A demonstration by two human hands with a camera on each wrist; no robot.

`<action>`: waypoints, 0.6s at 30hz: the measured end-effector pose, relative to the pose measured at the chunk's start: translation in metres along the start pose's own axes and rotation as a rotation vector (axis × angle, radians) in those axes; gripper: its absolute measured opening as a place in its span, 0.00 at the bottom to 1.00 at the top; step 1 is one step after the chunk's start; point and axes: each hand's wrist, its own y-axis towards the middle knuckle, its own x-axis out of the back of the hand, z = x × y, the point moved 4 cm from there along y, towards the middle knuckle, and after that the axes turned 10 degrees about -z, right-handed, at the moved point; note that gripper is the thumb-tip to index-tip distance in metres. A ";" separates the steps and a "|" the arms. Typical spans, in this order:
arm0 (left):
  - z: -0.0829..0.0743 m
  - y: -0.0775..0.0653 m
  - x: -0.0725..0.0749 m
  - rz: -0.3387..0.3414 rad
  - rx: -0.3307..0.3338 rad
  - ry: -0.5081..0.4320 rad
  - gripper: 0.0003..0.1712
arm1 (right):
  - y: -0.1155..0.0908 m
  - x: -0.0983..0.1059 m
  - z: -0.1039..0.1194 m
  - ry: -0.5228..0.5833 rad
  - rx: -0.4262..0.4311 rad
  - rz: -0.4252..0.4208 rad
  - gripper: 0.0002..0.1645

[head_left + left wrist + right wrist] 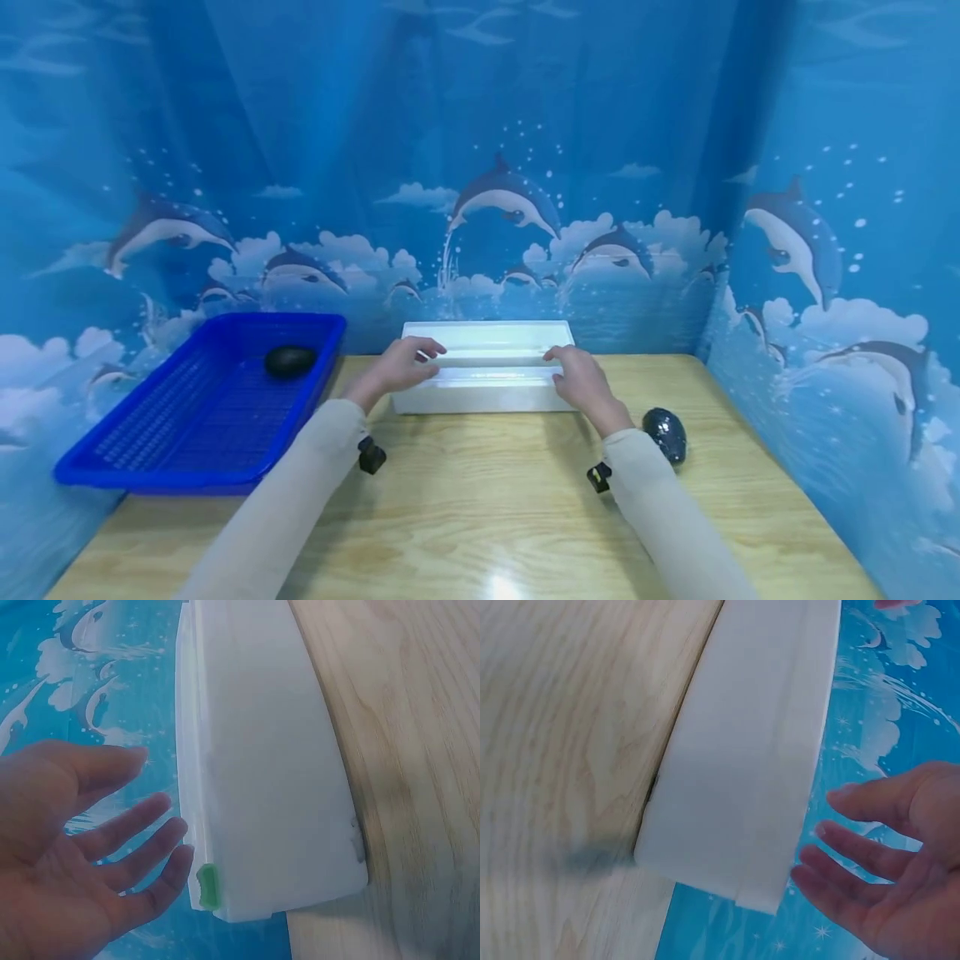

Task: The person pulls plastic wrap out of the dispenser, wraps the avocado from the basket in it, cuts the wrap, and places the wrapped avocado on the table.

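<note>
A long white box (487,400) stands at the back of the table, with shiny pale surfaces across its top and a raised panel behind. My left hand (401,367) is at the box's left end, thumb and fingers loosely bent and holding nothing. In the left wrist view a green tab (208,886) shows on the box's edge near the fingertips. My right hand (581,379) is at the other end, its fingers (840,874) spread and relaxed beside the box edge. Whether either hand touches the box I cannot tell.
A blue plastic basket (187,482) on the left holds a dark oval object (290,362). Beside my right forearm lies another dark oval thing (665,435) with a glossy, film-like surface. A dolphin-patterned curtain (495,108) encloses the wooden table (465,508) at the back and sides.
</note>
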 end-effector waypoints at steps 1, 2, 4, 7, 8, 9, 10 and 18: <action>0.000 0.000 -0.001 0.002 0.001 -0.001 0.21 | 0.002 -0.002 0.001 -0.006 -0.002 -0.003 0.22; 0.001 0.001 -0.001 0.001 0.007 -0.003 0.21 | 0.003 -0.003 0.002 -0.011 0.000 -0.006 0.23; 0.003 0.002 -0.002 -0.005 0.013 -0.005 0.21 | 0.007 -0.003 0.003 -0.016 0.005 -0.006 0.26; 0.008 0.004 -0.001 -0.009 0.009 -0.016 0.20 | 0.010 -0.001 0.002 -0.010 0.003 0.015 0.30; 0.009 0.004 -0.001 -0.008 0.003 -0.018 0.20 | 0.011 -0.001 0.001 -0.007 0.000 0.025 0.31; 0.011 0.005 -0.001 -0.007 0.002 -0.023 0.20 | 0.012 -0.001 0.000 -0.003 -0.003 0.037 0.32; 0.012 0.005 -0.001 -0.007 0.004 -0.028 0.20 | 0.014 -0.001 -0.002 0.001 -0.005 0.049 0.33; 0.020 0.008 0.002 -0.001 0.045 -0.036 0.19 | 0.020 -0.006 -0.011 -0.004 0.020 0.070 0.22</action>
